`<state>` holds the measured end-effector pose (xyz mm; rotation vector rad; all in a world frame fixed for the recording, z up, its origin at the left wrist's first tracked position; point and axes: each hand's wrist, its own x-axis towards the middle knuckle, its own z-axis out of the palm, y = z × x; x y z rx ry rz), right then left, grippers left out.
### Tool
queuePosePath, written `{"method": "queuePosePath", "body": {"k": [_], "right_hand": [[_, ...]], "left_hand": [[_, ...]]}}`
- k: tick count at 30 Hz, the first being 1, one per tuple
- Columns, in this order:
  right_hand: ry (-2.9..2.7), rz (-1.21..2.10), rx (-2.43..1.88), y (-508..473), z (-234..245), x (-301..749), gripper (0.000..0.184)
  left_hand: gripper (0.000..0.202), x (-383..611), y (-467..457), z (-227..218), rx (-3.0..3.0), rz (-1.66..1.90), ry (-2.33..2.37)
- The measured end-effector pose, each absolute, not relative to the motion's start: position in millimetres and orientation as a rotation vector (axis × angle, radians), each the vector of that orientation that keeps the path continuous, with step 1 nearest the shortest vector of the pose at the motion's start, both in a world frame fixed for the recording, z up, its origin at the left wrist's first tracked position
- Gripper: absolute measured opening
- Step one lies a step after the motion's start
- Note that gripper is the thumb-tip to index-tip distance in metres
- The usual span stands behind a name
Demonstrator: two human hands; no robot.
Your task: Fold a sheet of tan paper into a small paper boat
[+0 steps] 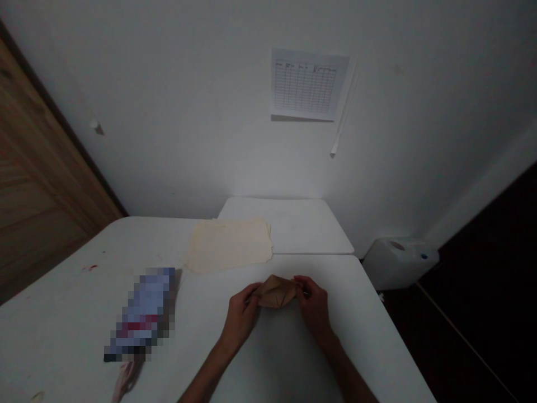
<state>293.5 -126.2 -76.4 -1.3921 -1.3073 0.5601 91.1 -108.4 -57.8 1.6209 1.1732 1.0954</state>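
A small piece of folded brown paper [277, 292] is held just above the white table, with crease lines across its front. My left hand [243, 313] pinches its left end between thumb and fingers. At the opposite end, my right hand [312, 307] grips the paper the same way. Beyond the paper and to its left, pale cream sheets [230, 244] lie flat in a loose stack.
The white table [201, 336] reaches to the wall. A blurred-out blue item [146, 308] with a pinkish strap lies at left. A printed chart [308, 84] hangs on the wall. On the floor at right stands a white plastic container [396, 263]. A wooden door [37, 151] is far left.
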Motion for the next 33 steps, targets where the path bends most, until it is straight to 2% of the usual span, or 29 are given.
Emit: {"method": "queuePosePath", "body": {"k": [6,9,16,18,22,27,31,33], "right_hand": [[-1.409,0.549,-1.419,-126,-78,299,0.017],[-1.513,0.462,-1.422,-125,-79,301,0.022],[-1.782,0.397,-1.382,-126,-86,302,0.038],[-1.845,0.36,-1.41,-127,-84,300,0.037],[-1.958,0.252,-1.453,-128,-74,293,0.021],[-1.916,0.239,-1.532,-126,-72,290,0.014],[-1.862,0.216,-1.587,-126,-76,289,0.015],[-1.845,0.19,-1.605,-126,-77,289,0.015]], "left_hand": [[0.034,91,-105,-71,1.729,1.105,1.179],[0.037,92,-106,-79,1.9,1.125,1.14],[0.059,90,-106,-82,2.245,1.008,0.946],[0.055,90,-105,-83,2.253,0.977,0.946],[0.048,91,-105,-88,2.276,0.992,0.975],[0.054,94,-110,-80,2.277,0.89,1.047],[0.033,94,-107,-69,2.304,0.797,1.169],[0.03,93,-104,-68,2.382,0.726,1.225]]}}
